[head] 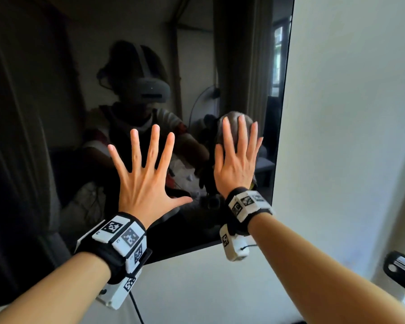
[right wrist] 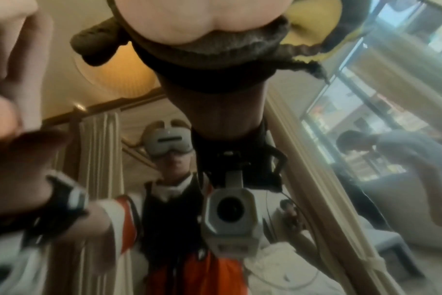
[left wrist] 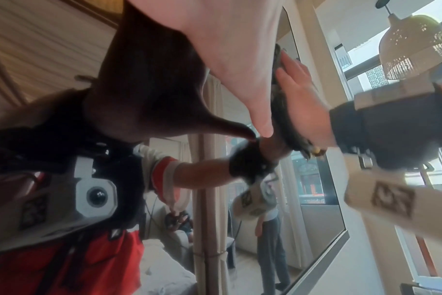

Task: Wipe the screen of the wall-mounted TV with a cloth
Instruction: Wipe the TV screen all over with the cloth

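The dark TV screen (head: 56, 113) hangs on a white wall and mirrors the room. My right hand (head: 237, 157) lies flat with straight fingers on a grey cloth (head: 230, 118), pressing it to the screen near its right edge. The cloth (right wrist: 215, 51) is grey with a yellow side and bunches under my palm in the right wrist view; the same cloth (left wrist: 280, 111) sits between hand and glass in the left wrist view. My left hand (head: 145, 169) is spread wide, fingers straight, against or just off the screen left of the right hand. The left hand (left wrist: 230, 49) holds nothing.
White wall (head: 348, 113) runs right of the TV's edge and below its bottom edge. A dark and chrome object (head: 402, 267) pokes in at lower right. The screen reflects a person (left wrist: 270, 239) standing behind me and curtains.
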`<action>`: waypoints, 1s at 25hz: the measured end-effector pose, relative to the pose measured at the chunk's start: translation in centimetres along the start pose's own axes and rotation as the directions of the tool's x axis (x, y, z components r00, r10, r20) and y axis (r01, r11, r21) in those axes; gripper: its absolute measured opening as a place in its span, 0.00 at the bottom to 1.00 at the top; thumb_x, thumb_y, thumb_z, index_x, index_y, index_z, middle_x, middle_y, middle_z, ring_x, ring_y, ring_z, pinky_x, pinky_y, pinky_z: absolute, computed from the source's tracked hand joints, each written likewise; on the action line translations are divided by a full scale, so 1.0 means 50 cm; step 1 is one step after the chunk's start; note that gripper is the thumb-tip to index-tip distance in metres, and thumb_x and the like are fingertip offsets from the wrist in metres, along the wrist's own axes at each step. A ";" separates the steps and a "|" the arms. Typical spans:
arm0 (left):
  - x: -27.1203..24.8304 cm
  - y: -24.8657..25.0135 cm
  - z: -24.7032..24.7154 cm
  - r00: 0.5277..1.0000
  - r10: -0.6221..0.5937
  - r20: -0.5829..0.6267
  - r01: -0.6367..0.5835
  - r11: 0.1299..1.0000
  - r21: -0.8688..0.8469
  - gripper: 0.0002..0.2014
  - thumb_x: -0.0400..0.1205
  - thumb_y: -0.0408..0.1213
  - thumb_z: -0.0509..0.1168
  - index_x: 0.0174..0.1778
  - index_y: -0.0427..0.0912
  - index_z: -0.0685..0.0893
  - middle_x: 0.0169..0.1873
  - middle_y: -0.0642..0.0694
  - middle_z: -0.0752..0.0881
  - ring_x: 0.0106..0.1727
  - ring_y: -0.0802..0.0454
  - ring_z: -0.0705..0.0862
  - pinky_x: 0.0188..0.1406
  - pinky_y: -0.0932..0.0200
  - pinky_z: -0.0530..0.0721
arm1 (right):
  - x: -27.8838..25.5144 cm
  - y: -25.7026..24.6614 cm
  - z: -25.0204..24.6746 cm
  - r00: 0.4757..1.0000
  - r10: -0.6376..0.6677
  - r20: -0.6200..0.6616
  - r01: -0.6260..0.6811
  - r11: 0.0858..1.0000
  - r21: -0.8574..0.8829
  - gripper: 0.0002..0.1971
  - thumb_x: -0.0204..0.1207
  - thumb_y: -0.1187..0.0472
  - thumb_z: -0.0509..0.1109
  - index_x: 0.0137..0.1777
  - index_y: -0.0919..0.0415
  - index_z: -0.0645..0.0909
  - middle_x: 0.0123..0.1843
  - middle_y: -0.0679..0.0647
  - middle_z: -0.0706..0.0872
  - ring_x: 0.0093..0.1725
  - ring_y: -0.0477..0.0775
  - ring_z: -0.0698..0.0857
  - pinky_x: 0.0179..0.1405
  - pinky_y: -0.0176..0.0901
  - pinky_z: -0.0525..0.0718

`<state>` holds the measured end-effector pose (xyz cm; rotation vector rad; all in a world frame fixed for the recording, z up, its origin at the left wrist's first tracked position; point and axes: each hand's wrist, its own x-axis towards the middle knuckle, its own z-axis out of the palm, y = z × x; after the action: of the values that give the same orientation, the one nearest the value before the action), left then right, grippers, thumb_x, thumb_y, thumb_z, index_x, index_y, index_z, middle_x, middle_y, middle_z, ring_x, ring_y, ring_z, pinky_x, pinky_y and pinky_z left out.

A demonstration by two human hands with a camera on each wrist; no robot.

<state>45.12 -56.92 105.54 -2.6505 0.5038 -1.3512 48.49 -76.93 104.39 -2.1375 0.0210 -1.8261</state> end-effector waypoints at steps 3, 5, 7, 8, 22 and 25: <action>-0.003 -0.004 0.007 1.000 0.009 -0.025 -0.010 1.000 -0.001 0.71 0.60 0.79 0.69 0.89 0.45 0.40 0.89 0.39 0.41 0.87 0.28 0.41 0.75 0.16 0.36 | -0.053 0.001 0.003 0.991 -0.114 0.071 0.116 0.993 -0.017 0.26 0.86 0.51 0.54 0.84 0.47 0.57 0.85 0.55 0.56 0.85 0.67 0.50 0.83 0.71 0.49; -0.008 -0.021 0.006 0.999 0.022 -0.029 -0.022 1.000 0.011 0.70 0.61 0.79 0.68 0.89 0.45 0.42 0.89 0.41 0.43 0.87 0.30 0.42 0.75 0.16 0.36 | 0.017 0.005 0.004 0.998 -0.058 0.003 0.058 0.998 -0.006 0.25 0.86 0.52 0.54 0.84 0.49 0.61 0.85 0.57 0.60 0.85 0.67 0.52 0.83 0.70 0.50; -0.014 -0.041 0.003 0.999 0.023 -0.023 -0.022 1.000 0.020 0.69 0.61 0.78 0.68 0.90 0.45 0.44 0.89 0.42 0.44 0.88 0.32 0.41 0.74 0.17 0.34 | 0.090 -0.025 -0.005 0.984 0.160 -0.072 -0.158 0.987 0.029 0.26 0.86 0.52 0.54 0.84 0.51 0.63 0.85 0.58 0.61 0.85 0.66 0.52 0.83 0.70 0.49; -0.017 -0.051 0.000 1.000 0.022 -0.016 -0.021 1.000 0.020 0.68 0.61 0.78 0.68 0.90 0.46 0.45 0.89 0.43 0.45 0.87 0.32 0.41 0.74 0.16 0.34 | 0.092 -0.049 -0.005 0.980 0.184 -0.082 -0.181 0.983 0.033 0.26 0.86 0.52 0.54 0.83 0.51 0.63 0.85 0.58 0.61 0.85 0.67 0.51 0.83 0.71 0.48; -0.031 -0.230 -0.064 0.996 -0.083 -0.020 0.083 0.996 0.010 0.71 0.57 0.82 0.65 0.89 0.48 0.42 0.89 0.46 0.41 0.87 0.31 0.40 0.74 0.12 0.41 | 0.030 -0.238 0.022 0.913 -0.402 0.070 0.404 0.915 -0.009 0.25 0.84 0.53 0.61 0.81 0.49 0.69 0.83 0.57 0.66 0.84 0.66 0.57 0.83 0.67 0.49; -0.050 -0.272 -0.063 0.996 -0.077 -0.035 0.078 0.997 0.021 0.70 0.59 0.84 0.62 0.90 0.47 0.45 0.89 0.45 0.43 0.88 0.30 0.43 0.76 0.14 0.40 | 0.130 -0.221 0.024 0.981 -0.189 -0.040 0.188 0.982 -0.036 0.25 0.85 0.52 0.58 0.82 0.49 0.67 0.84 0.58 0.64 0.84 0.67 0.56 0.83 0.69 0.50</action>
<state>44.46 -43.17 109.00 -2.6596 0.3909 -1.4169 48.59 -67.63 113.29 -2.1870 -0.1486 -1.9885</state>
